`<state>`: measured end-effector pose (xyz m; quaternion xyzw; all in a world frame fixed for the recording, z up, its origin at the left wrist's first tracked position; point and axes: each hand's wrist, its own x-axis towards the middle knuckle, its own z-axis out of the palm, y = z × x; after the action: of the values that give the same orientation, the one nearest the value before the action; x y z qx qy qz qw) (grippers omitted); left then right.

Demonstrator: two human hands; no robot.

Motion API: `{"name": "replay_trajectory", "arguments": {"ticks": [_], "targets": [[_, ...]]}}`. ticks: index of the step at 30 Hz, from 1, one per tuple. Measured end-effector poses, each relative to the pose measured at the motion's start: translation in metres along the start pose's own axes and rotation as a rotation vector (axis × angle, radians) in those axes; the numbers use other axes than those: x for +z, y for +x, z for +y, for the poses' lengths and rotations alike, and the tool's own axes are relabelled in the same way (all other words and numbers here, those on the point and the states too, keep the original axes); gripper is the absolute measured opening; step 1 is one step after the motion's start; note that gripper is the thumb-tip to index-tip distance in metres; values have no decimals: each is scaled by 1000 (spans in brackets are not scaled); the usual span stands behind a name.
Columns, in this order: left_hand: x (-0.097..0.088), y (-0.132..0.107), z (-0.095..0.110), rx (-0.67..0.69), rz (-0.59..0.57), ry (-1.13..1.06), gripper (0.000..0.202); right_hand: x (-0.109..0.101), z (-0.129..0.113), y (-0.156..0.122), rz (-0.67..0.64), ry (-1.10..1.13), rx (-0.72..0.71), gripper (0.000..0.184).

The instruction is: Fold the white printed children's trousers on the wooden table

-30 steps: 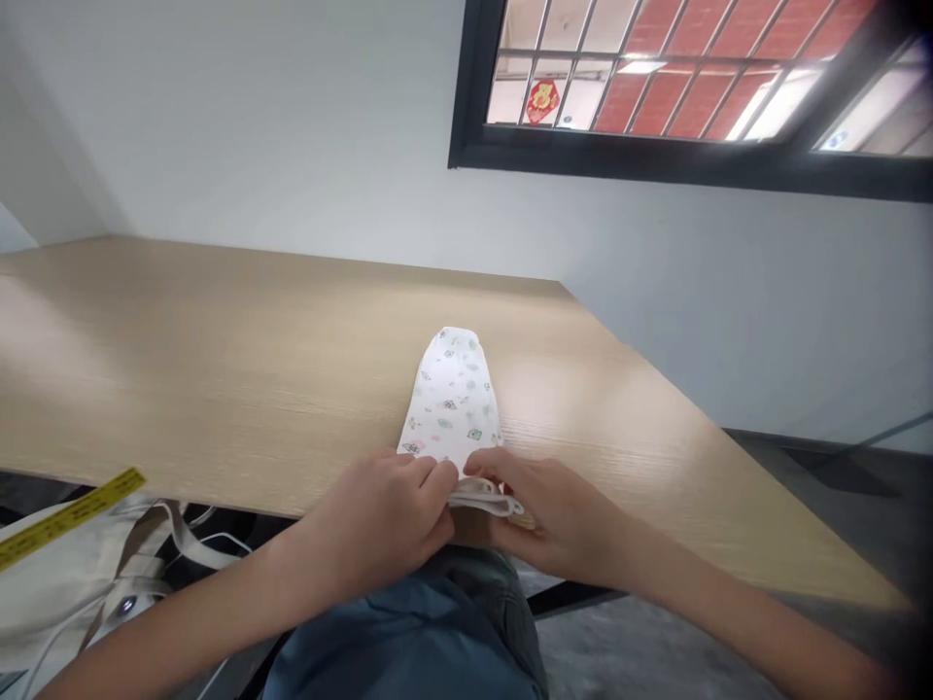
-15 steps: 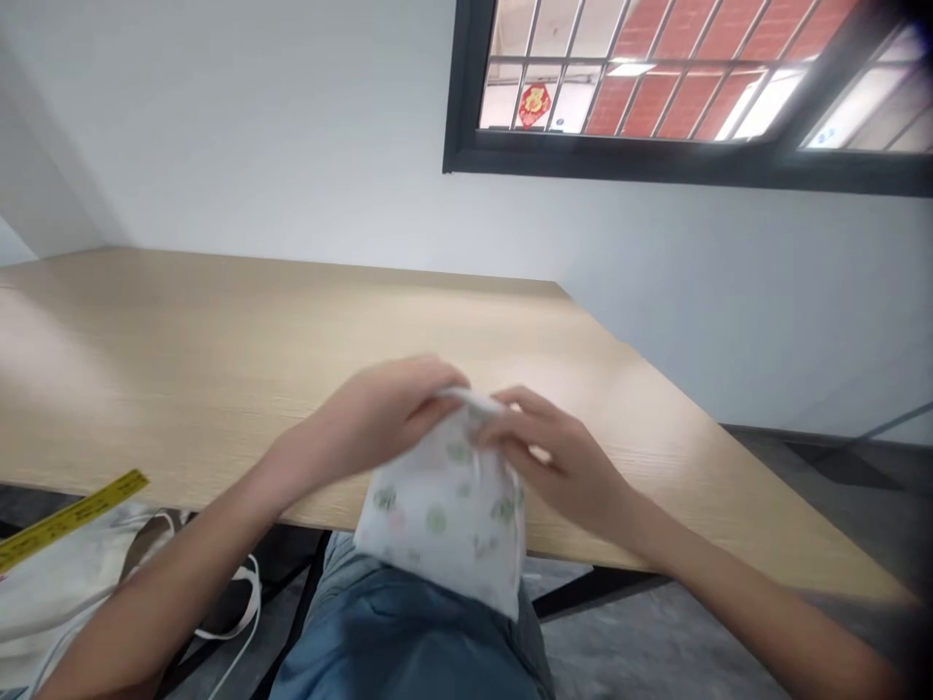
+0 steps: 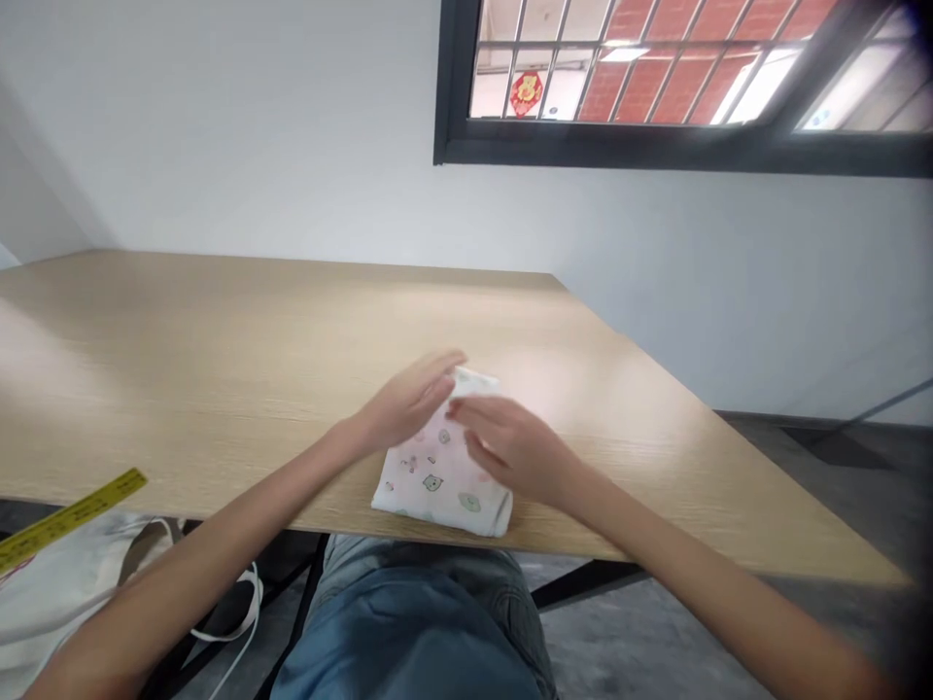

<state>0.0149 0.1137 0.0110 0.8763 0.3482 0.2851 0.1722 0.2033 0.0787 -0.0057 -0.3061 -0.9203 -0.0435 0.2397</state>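
A folded white and pale-pink cloth, printed with small green animal faces and leaves, lies flat near the front edge of the wooden table. My left hand is over the cloth's upper left side, its fingers stretched out together and its thumb apart. Over the upper right part, my right hand extends its fingers toward the left one, palm down. Both hands look open; whether they press on the fabric or hover just above it I cannot tell. They hide part of the cloth's upper half.
A yellow printed strip juts over the table's front left edge. Below it is a white bag with cords. A wall and a barred window rise behind the table, whose right edge runs diagonally.
The cloth, earlier held up by its top edge between both hands, now lies folded on the table. Both hands have let go of that edge, and the pink-printed side shows.
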Motion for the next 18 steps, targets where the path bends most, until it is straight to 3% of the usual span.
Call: {"name": "replay_trajectory", "arguments": {"ticks": [3,5,6,9,13,16,18], "targets": [[14,-18,16,137,-312,-192,44,7,-34,-7,-220,103,-1,29],[27,-15,13,232,-469,-73,44,14,-52,-13,-276,114,42,35],[34,-9,7,260,-488,35,43,17,-59,-15,-281,113,53,40],[46,27,-22,216,-391,347,40,24,-71,-24,-268,110,56,52],[47,70,-54,31,-309,491,38,26,-78,-34,-275,118,69,56],[44,75,-55,-19,-232,528,39,20,-75,-32,-272,164,50,57],[41,64,-46,-1,-148,563,40,12,-67,-26,-287,242,24,45]]}}
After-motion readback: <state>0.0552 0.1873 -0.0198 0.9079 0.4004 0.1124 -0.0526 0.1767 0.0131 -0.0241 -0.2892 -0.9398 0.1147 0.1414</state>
